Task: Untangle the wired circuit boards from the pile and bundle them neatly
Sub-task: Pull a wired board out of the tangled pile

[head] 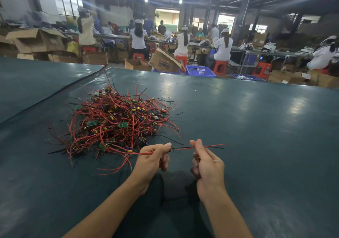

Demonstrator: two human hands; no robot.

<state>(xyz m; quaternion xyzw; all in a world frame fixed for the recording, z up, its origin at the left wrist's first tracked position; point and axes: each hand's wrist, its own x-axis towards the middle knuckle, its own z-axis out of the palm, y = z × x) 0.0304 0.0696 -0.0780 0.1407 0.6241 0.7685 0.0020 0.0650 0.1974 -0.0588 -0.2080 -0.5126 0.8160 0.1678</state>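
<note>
A dark green desk [256,127] stretches across a busy workshop, with a tangled pile of red- and black-wired circuit boards [117,120] heaped left of centre. Just in front of it, the left grip [156,157] pinches a red-and-black wire pair [183,147]. The right grip [207,160] pinches the same pair farther along, and the wire ends jut out to the right.

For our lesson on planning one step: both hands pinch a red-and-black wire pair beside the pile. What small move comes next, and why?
Probably pull the wire pair rightward, clear of the pile: the left hand and right hand pinch it straight, but its left end lies at the pile's edge.
</note>
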